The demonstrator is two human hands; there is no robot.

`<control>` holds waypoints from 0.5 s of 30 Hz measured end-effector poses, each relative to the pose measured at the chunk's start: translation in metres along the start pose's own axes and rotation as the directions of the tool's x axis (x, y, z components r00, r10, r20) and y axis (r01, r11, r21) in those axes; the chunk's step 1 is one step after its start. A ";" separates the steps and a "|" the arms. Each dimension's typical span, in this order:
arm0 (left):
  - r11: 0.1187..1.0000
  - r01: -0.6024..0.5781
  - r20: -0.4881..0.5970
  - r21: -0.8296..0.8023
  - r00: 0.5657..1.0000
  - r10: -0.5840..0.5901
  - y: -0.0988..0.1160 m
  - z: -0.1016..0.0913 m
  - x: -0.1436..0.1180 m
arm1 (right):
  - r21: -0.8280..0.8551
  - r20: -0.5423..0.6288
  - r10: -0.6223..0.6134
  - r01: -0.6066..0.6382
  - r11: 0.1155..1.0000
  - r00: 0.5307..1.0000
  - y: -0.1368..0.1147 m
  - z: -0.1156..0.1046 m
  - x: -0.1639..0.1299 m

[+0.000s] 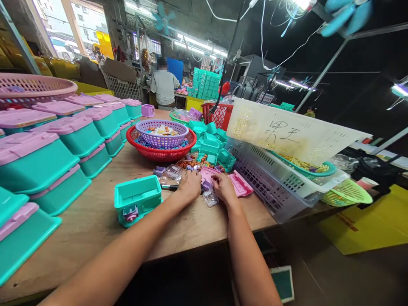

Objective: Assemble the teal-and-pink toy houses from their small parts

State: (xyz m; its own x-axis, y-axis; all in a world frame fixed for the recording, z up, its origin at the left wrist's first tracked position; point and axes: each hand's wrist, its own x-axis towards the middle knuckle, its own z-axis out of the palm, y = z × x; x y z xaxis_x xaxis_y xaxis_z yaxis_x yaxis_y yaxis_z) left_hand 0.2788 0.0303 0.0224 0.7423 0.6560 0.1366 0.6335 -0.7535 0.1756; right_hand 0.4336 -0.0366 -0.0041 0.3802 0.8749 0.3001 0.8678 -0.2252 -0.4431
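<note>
My left hand [190, 185] and my right hand [223, 187] rest close together on the wooden table [95, 216], fingers curled over small purple and clear plastic parts [208, 192]. What each hand grips is hidden by the fingers. A pink lid [208, 173] lies just beyond them, and more pink lids [240, 184] lie to the right. An open teal box [137, 199] with a purple clasp stands left of my left hand. A black marker [168, 187] lies by my left hand.
Stacked teal boxes with pink lids [63, 140] fill the left side. A red basket [161, 151] holds a purple basket [162, 132]. Loose teal boxes [212, 144] and a white crate [277, 178] stand at right. A person [164, 87] works far behind.
</note>
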 end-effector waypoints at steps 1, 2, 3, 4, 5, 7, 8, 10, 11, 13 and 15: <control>1.000 -0.004 0.008 -0.011 1.000 0.004 -0.001 0.002 0.005 | 0.006 0.012 -0.012 0.012 1.000 1.000 -0.001 0.000 -0.002; 1.000 -0.008 0.018 -0.024 1.000 0.009 -0.002 0.003 0.010 | 0.010 0.026 -0.023 0.023 1.000 0.999 -0.002 0.000 -0.003; 0.999 -0.013 0.029 -0.039 0.999 0.014 -0.002 0.004 0.014 | 0.010 0.040 -0.029 0.028 1.000 0.999 -0.004 0.000 -0.005; 0.998 -0.016 0.040 -0.056 0.999 0.018 -0.002 0.005 0.018 | 0.004 0.053 -0.024 0.023 1.000 0.998 -0.006 0.000 -0.006; 0.997 -0.017 0.049 -0.072 0.999 0.020 -0.003 0.006 0.022 | -0.010 0.059 -0.005 0.005 1.000 0.998 -0.007 -0.001 -0.007; 0.995 0.000 0.055 -0.097 0.998 0.005 -0.003 0.008 0.028 | -0.058 0.042 0.073 -0.071 0.996 0.996 -0.007 -0.002 -0.008; 0.995 0.022 0.047 -0.102 0.999 -0.017 -0.003 0.010 0.031 | -0.085 0.020 0.124 -0.122 0.989 0.992 -0.006 -0.003 -0.008; 0.992 0.085 0.008 -0.095 0.996 -0.084 -0.004 0.012 0.037 | -0.134 -0.043 0.219 -0.223 0.966 0.975 -0.003 -0.004 -0.008; 0.990 0.115 -0.019 -0.086 0.993 -0.117 -0.003 0.013 0.039 | -0.152 -0.074 0.254 -0.262 0.953 0.964 -0.002 -0.003 -0.008; 0.987 0.146 -0.067 -0.069 0.986 -0.151 -0.001 0.014 0.045 | -0.179 -0.124 0.286 -0.305 0.935 0.950 -0.002 -0.001 -0.008; 0.990 0.133 -0.085 -0.054 0.987 -0.137 0.002 0.015 0.051 | -0.195 -0.149 0.278 -0.303 0.933 0.949 -0.004 0.002 -0.009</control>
State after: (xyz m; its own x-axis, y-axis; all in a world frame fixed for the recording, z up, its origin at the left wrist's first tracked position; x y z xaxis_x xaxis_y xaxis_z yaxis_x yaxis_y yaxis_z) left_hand 0.3209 0.0611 0.0154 0.6271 0.7545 0.1935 0.7138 -0.6561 0.2449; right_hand 0.4258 -0.0431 -0.0064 0.6495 0.7037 0.2879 0.7564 -0.5590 -0.3397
